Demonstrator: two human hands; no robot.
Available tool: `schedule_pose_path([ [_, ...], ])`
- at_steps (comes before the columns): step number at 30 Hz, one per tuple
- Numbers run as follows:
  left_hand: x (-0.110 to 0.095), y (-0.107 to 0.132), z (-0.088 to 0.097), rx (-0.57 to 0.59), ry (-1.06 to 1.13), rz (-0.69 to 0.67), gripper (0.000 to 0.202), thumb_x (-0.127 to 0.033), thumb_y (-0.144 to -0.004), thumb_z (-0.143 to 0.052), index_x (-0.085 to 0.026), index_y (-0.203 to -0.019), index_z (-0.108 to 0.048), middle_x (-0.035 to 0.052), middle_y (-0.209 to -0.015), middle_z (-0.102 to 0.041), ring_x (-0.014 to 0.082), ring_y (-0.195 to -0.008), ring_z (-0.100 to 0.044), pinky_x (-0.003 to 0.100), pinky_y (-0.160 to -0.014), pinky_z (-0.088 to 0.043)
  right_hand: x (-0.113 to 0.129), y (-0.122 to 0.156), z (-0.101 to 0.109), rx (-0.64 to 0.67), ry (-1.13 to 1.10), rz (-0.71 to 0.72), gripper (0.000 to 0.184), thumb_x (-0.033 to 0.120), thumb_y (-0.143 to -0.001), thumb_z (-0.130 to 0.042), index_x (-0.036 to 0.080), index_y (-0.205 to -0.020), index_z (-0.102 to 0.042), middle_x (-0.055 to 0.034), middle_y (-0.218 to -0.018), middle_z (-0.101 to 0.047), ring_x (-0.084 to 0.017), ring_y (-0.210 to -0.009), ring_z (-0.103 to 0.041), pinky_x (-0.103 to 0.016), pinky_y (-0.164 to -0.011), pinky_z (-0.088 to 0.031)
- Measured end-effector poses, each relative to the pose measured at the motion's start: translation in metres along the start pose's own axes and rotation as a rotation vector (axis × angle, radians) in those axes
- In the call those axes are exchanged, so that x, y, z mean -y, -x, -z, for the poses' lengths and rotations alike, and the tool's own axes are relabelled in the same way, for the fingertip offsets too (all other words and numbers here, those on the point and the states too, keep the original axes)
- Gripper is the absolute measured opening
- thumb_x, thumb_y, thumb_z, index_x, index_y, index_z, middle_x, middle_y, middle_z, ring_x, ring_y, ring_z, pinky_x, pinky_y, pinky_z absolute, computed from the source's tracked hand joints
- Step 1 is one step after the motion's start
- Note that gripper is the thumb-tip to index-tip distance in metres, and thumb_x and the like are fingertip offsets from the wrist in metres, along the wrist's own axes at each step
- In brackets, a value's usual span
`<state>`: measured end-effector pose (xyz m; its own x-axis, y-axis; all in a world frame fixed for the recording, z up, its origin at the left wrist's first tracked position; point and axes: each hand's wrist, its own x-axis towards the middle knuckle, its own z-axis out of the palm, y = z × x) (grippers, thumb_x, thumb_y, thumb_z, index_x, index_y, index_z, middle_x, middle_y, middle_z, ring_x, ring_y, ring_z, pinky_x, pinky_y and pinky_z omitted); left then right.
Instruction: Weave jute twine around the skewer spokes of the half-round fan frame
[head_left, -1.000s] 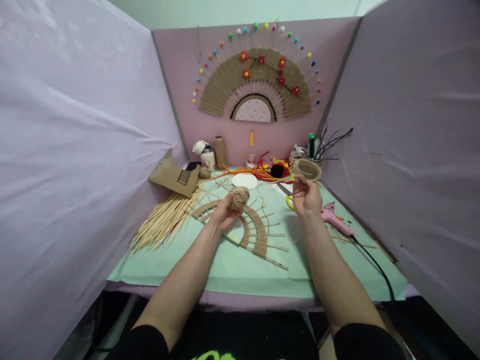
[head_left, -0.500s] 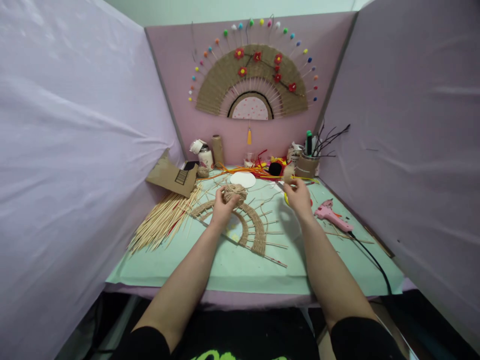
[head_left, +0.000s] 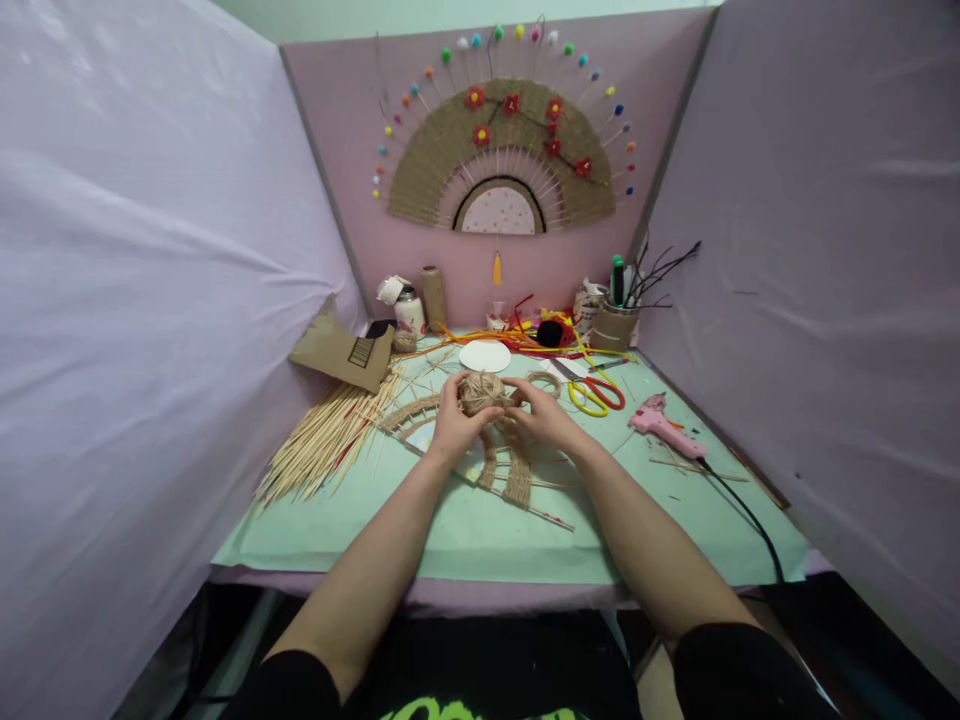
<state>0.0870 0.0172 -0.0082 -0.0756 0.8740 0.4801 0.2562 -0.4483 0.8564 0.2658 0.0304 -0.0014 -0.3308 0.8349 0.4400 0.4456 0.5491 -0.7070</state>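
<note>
Twine ball btwn L hand, R hand | cardbd: barcode-like print

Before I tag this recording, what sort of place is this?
Probably a screened-off craft booth: a pink glue gun lies on the table, a ball of twine is in the left hand, and a flower-decorated fan is displayed on the back panel.

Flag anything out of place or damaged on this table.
Two things: the flat brown cardboard piece at left sits askew, its upper edge ragged as if torn; the pink pistol-shaped glue gun at right lies directly on the pale green table cover, no stand visible, beside thin wooden stick scraps.
</note>
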Motion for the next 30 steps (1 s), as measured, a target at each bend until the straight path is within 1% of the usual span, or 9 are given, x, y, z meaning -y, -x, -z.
schedule_pose_path([
  [2, -0.002, 0.000, 0.001, 0.001, -0.035, 0.005, 0.070, -0.027, -0.058, -0.077, -0.022, -0.120, -0.045, 0.0081, -0.115, -0.052, 0.0240, -0.109, -0.050, 0.038, -0.095, -0.037, 0.002, 0.000, 0.003, 0.001, -0.012, -0.044, 0.019, 0.027, -0.080, -0.055, 0.019, -0.091, -0.067, -0.0036, -0.074, -0.065, -0.018, -0.073, -0.057, -0.031, -0.072, -0.044],
  [5, -0.004, -0.001, 0.003, 0.003, -0.017, 0.027, 0.069, -0.024, -0.061, -0.074, -0.022, -0.122, -0.044, 0.0086, -0.115, -0.052, 0.0232, -0.108, -0.051, 0.037, -0.094, -0.038, 0.004, -0.002, 0.014, -0.082, -0.164, -0.102, 0.021, 0.035, -0.081, -0.055, 0.019, -0.076, -0.068, -0.0012, -0.063, -0.061, -0.014, -0.061, -0.054, -0.027, -0.061, -0.041],
  [9, -0.005, -0.002, 0.004, 0.123, 0.175, 0.112, 0.059, -0.020, -0.063, -0.069, -0.022, -0.118, -0.048, 0.0060, -0.108, -0.057, 0.0204, -0.099, -0.056, 0.035, -0.090, -0.041, -0.002, -0.006, 0.026, -0.381, -0.505, -0.241, 0.027, 0.044, -0.076, -0.059, 0.018, -0.077, -0.066, 0.0015, -0.058, -0.057, -0.010, -0.051, -0.047, -0.022, -0.050, -0.036],
  [13, -0.009, -0.004, 0.004, 0.205, 0.577, 0.370, 0.043, -0.025, -0.067, -0.066, -0.022, -0.106, -0.049, 0.0022, -0.094, -0.061, 0.0172, -0.085, -0.060, 0.037, -0.081, -0.048, -0.016, -0.010, 0.038, -0.672, -0.769, -0.329, 0.029, 0.045, -0.069, -0.066, 0.017, -0.074, -0.062, 0.0046, -0.054, -0.053, -0.005, -0.043, -0.040, -0.019, -0.042, -0.030],
  [16, -0.012, -0.008, 0.008, 0.136, 0.794, 0.494, 0.039, -0.029, -0.066, -0.071, -0.022, -0.096, -0.046, 0.0001, -0.091, -0.062, 0.0162, -0.082, -0.061, 0.042, -0.081, -0.050, -0.021, -0.012, 0.047, -0.822, -0.880, -0.359, 0.028, 0.043, -0.066, -0.069, 0.017, -0.069, -0.057, 0.0061, -0.052, -0.052, -0.004, -0.042, -0.041, -0.017, -0.040, -0.030],
  [19, -0.013, -0.013, 0.011, -0.012, 0.876, 0.525, 0.046, -0.026, -0.062, -0.076, -0.024, -0.095, -0.044, -0.0024, -0.092, -0.062, 0.0150, -0.083, -0.062, 0.044, -0.083, -0.050, -0.020, -0.011, 0.053, -0.913, -0.951, -0.375, 0.026, 0.040, -0.068, -0.069, 0.017, -0.067, -0.055, 0.0068, -0.051, -0.051, -0.003, -0.042, -0.041, -0.015, -0.039, -0.032],
  [23, -0.012, -0.016, 0.013, -0.096, 0.880, 0.533, 0.051, -0.021, -0.059, -0.079, -0.027, -0.099, -0.047, -0.0032, -0.098, -0.063, 0.0141, -0.084, -0.062, 0.035, -0.075, -0.052, -0.018, -0.010, 0.058, -0.978, -0.997, -0.353, 0.021, 0.036, -0.074, -0.064, 0.017, -0.071, -0.055, 0.0074, -0.050, -0.052, -0.003, -0.041, -0.042, -0.014, -0.039, -0.034],
  [27, -0.012, -0.015, 0.014, 0.070, 0.854, 0.634, 0.037, -0.023, -0.063, -0.076, -0.020, -0.094, -0.055, 0.0002, -0.086, -0.064, 0.0115, -0.071, -0.061, 0.020, -0.056, -0.048, -0.021, -0.008, 0.069, -1.058, -1.092, -0.374, 0.017, 0.034, -0.080, -0.059, 0.018, -0.076, -0.054, 0.0077, -0.053, -0.055, -0.003, -0.040, -0.044, -0.013, -0.040, -0.037],
  [30, -0.012, -0.015, 0.017, 0.157, 0.888, 0.734, 0.026, -0.029, -0.069, -0.068, -0.015, -0.090, -0.059, 0.0017, -0.074, -0.063, 0.0092, -0.056, -0.056, 0.017, -0.044, -0.041, -0.023, -0.007, 0.078, -1.139, -1.185, -0.420, 0.014, 0.029, -0.086, -0.048, 0.018, -0.078, -0.052, 0.0044, -0.068, -0.063, -0.004, -0.049, -0.055, -0.014, -0.044, -0.042],
])
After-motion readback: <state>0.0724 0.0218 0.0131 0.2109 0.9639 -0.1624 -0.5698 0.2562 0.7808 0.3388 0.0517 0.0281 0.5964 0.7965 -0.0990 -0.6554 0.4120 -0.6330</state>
